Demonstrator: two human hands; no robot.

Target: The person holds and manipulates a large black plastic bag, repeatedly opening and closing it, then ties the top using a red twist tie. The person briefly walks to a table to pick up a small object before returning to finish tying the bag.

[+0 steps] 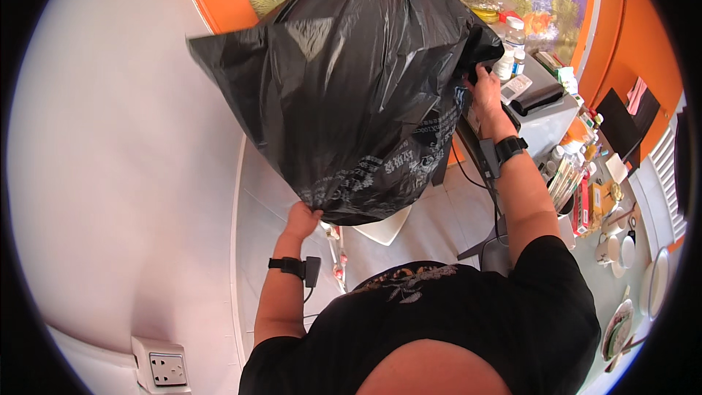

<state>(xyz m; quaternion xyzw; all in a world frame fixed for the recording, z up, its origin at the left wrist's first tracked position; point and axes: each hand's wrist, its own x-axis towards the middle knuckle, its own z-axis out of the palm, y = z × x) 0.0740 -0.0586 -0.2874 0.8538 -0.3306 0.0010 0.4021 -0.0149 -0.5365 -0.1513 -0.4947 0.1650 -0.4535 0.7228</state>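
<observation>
A large black plastic garbage bag [362, 93] billows out before me, puffed with air and bearing pale printed writing near its lower edge. My left hand [303, 220] pinches its rim at the lower left. On the far right side, my right hand [486, 93] grips a bunched part of the same bag, its fingertips partly hidden by the plastic. Below the bag's lower edge shows a corner of a white object, perhaps a bin [386, 227], mostly covered from sight. Whether anything lies inside the bag cannot be seen.
A crowded table [589, 280] runs along my right, with bottles [514, 33], a cup of sticks [565, 186], mugs [607, 249] and plates [620, 329]. Black cables [496, 211] hang by its edge. At left is a white wall [126, 148] with a power socket [167, 368].
</observation>
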